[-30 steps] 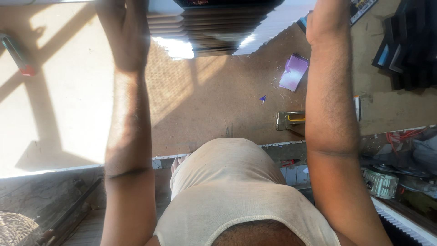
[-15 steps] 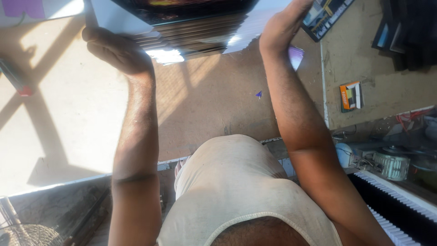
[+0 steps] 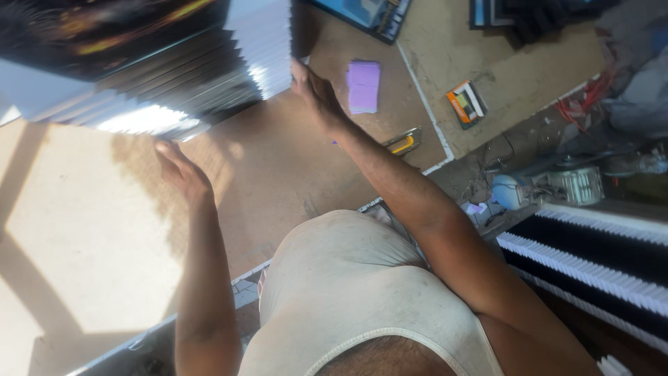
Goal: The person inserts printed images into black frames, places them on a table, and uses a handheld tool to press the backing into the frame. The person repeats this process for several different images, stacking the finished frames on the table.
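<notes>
White-edged panel stack [image 3: 174, 76] – R hand [image 3: 313, 87] fingers flat on its edge; L hand [image 3: 177, 170] open, just below.

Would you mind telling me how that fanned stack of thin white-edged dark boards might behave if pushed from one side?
The fanned stack of thin white-edged dark boards already leans, so it would probably slide further. The boards look stiff. The right hand touches its edge; the left hand is below it, apart.

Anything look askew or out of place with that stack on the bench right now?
Yes: the stack of dark boards has fanned out, its white edges stepped instead of flush. The right hand touches its corner; the left hand is open below it, not touching.
</notes>
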